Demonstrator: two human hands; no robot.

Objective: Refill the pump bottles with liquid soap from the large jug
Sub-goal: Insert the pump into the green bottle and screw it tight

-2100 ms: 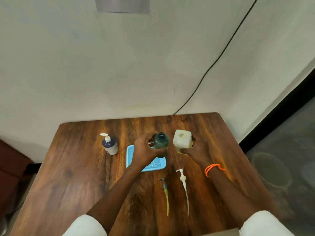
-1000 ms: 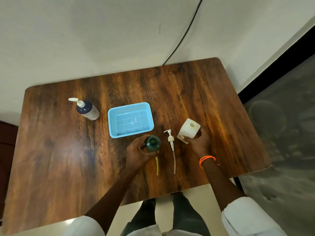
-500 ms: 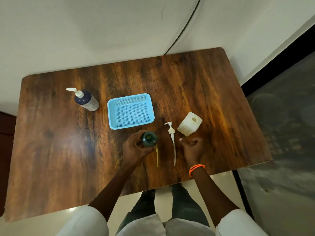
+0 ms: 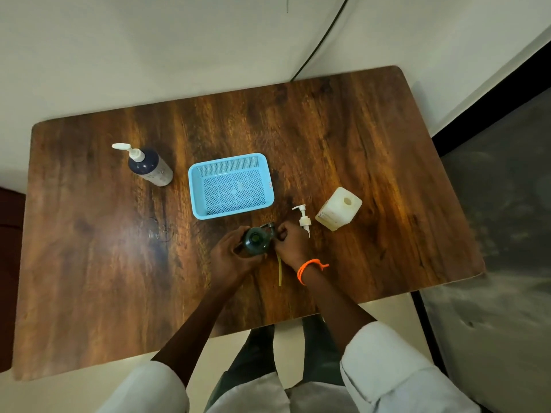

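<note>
Near the lower middle of the frame the left hand point(image 4: 231, 257) wraps its grip round the open green bottle point(image 4: 255, 240), which stands on the tabletop point(image 4: 89, 248). The right hand point(image 4: 290, 244) pinches the dark pump point(image 4: 268, 226) by its head; the yellow tube point(image 4: 279, 271) trails toward the frame's bottom. The jug point(image 4: 338, 208) stands uncapped at right of centre, well apart from both hands, with a white pump point(image 4: 304, 220) lying between. A blue basket point(image 4: 231, 186) and a capped bottle point(image 4: 150, 166) sit further up and left.

Risks, as I judge them: the limp tube could miss the narrow neck and smear soap on the wood, or a hard push could tip the bottle if the left grip slackens. Whether the bottle is full cannot be told.
</note>
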